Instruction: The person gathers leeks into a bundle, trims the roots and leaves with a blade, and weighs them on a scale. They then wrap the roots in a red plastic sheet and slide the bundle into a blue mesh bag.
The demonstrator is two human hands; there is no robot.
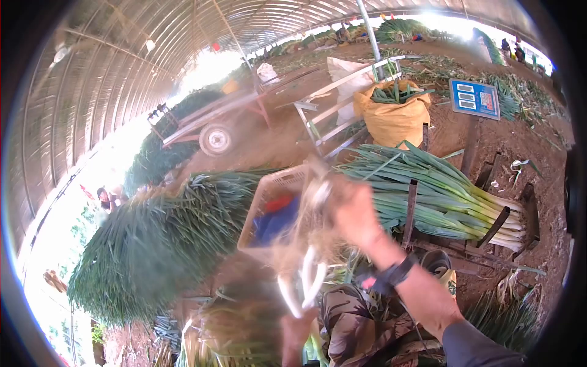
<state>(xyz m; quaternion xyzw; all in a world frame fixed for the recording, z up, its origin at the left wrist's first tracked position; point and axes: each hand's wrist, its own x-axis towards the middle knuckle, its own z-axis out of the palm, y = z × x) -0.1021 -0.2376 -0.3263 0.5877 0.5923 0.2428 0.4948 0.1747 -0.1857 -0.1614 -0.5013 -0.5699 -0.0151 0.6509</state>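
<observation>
My left hand [296, 330] is low in the middle, closed around green onions [309, 276] whose white ends point upward. Stringy pale roots [293, 248] spread above those ends, smeared by motion. My right hand [358, 214], with a dark band at its wrist, is higher and to the right, fingers curled in beside the blurred roots. I cannot tell what it holds. To its right lies a large bundle of trimmed green onions [437, 192] between upright metal posts, white ends to the right. Behind the hands stands a light plastic crate [246, 235] with blue and red things inside.
A big heap of green onions [165, 244] lies to the left. At the back right are a yellow sack [394, 119] holding green leaves and a blue scale display [475, 99]. A cart with a white wheel [216, 140] stands farther back. A person [105, 199] is at far left.
</observation>
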